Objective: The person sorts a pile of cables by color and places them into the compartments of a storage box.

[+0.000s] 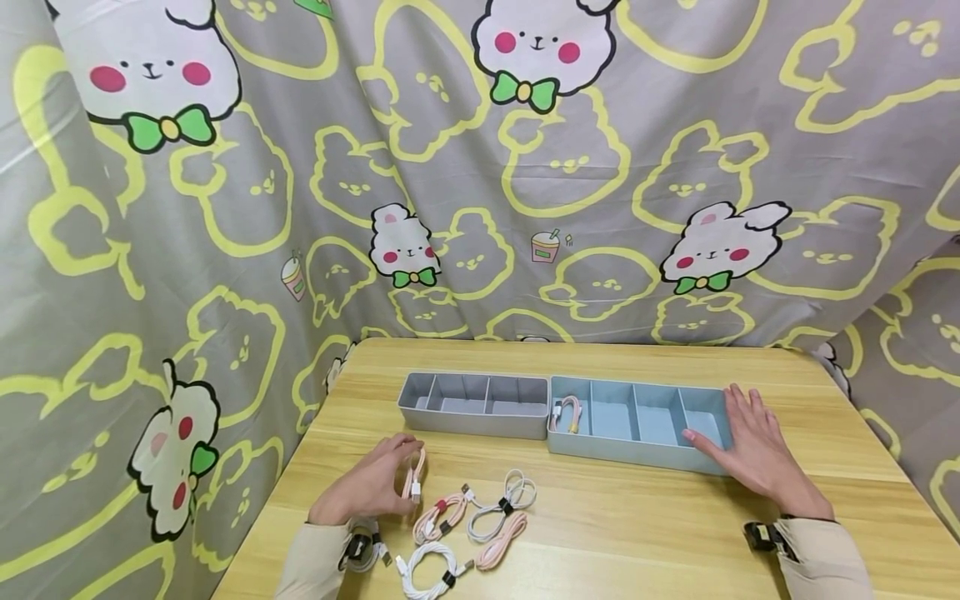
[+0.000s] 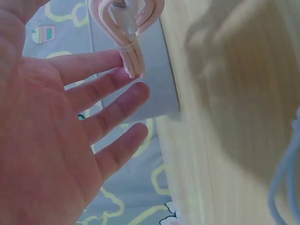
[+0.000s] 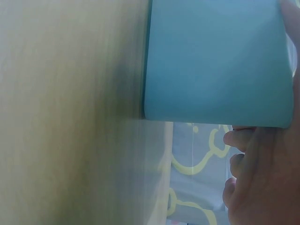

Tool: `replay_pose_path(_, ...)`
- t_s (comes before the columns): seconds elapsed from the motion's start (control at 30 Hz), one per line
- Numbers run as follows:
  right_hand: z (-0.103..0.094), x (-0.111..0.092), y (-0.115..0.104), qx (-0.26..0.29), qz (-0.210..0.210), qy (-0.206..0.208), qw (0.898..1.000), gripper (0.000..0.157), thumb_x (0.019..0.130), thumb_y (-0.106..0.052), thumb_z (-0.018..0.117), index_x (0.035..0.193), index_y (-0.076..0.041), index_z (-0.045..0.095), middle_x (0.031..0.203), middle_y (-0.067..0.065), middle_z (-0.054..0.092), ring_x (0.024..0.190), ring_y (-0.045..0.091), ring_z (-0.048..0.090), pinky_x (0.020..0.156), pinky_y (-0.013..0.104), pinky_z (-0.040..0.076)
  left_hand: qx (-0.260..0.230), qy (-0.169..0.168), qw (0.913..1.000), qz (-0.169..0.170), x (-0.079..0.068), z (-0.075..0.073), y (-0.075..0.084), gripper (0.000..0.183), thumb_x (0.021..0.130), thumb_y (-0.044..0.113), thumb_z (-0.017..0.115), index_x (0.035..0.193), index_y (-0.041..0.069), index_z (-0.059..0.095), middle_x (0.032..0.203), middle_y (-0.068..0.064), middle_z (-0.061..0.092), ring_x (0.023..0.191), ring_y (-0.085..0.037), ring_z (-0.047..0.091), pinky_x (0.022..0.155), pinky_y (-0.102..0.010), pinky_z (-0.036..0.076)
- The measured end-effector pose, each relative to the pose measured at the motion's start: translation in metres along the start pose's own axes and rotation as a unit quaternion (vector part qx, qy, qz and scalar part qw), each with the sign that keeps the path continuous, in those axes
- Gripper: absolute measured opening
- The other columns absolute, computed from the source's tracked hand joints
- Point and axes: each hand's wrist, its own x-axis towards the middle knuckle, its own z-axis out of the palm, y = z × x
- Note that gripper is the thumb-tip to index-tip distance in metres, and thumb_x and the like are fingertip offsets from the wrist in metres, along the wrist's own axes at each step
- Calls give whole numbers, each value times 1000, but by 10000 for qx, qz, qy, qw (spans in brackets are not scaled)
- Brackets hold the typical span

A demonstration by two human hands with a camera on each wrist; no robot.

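Near the grey organizer box's (image 1: pixel 472 424) front left corner, my left hand (image 1: pixel 378 479) pinches a bundled pink charging cable (image 1: pixel 414 477) with a white plug. In the left wrist view the cable (image 2: pixel 133 61) lies at the index and middle fingertips; the other fingers are spread and the thumb tip is out of sight. My right hand (image 1: pixel 761 454) rests at the right end of the blue organizer box (image 1: pixel 630 451), thumb over its rim and fingers extended along the end. Another pink cable (image 1: pixel 574 414) lies in the blue box's leftmost compartment.
On the wooden table (image 1: pixel 637 533) lie more coiled cables: a pink one with a red tie (image 1: pixel 438 518), a grey one (image 1: pixel 487 518), a plain pink one (image 1: pixel 502 542), a white one (image 1: pixel 427 575), and another partly behind the left wrist. A patterned curtain (image 1: pixel 465 183) hangs behind and beside the table.
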Motion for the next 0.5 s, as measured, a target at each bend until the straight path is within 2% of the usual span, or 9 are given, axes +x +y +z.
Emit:
replay_pose_path(0.23,0,0,1,-5,-4,-6,10000,109,99,-59,57,161,11,-1,167,39,-2,155,53,-19,123,72,-11,-14,134,9999,34,5,-5,5,96,69,29,87,152,2,47,153,-22,47,140,-43,49,113,-59,46)
replay_pose_path(0.5,-1,0,0,-8,-34,36,10000,109,98,-58,58,161,12,1,166,39,0,155,55,-16,122,73,-9,0,350,9991,245,11,-10,9,95,70,31,87,153,5,48,151,-19,49,137,-39,52,111,-58,48)
